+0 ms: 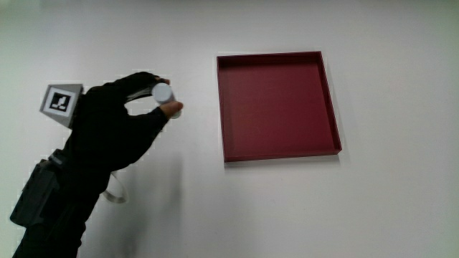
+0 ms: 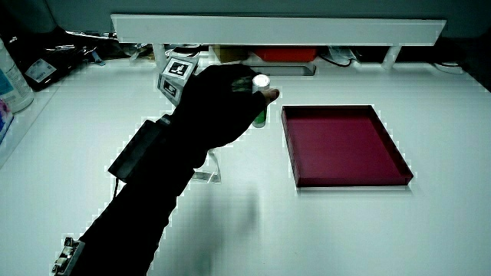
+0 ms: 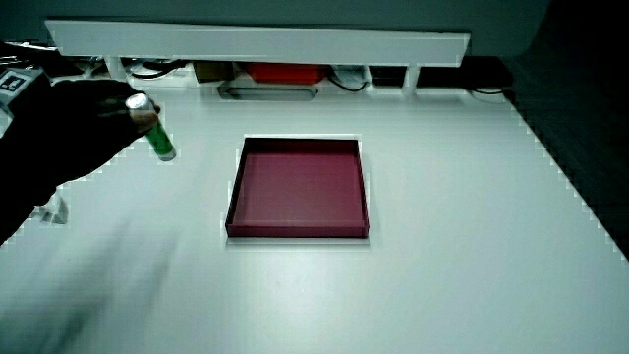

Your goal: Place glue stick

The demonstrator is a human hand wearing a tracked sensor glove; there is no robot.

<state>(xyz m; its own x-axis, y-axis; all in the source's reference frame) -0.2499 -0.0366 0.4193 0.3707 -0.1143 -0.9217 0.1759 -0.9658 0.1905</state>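
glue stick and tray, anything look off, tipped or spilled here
Nothing stands out. The hand holds the glue stick by its capped end, above the table beside the red tray; in a side view the stick hangs tilted. The tray sits flat and holds nothing. No spill or damage shows.

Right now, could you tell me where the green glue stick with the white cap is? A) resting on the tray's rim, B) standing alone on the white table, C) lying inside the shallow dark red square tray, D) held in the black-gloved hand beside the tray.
D: the hand grips the glue stick by its cap end, beside the tray, which holds nothing.
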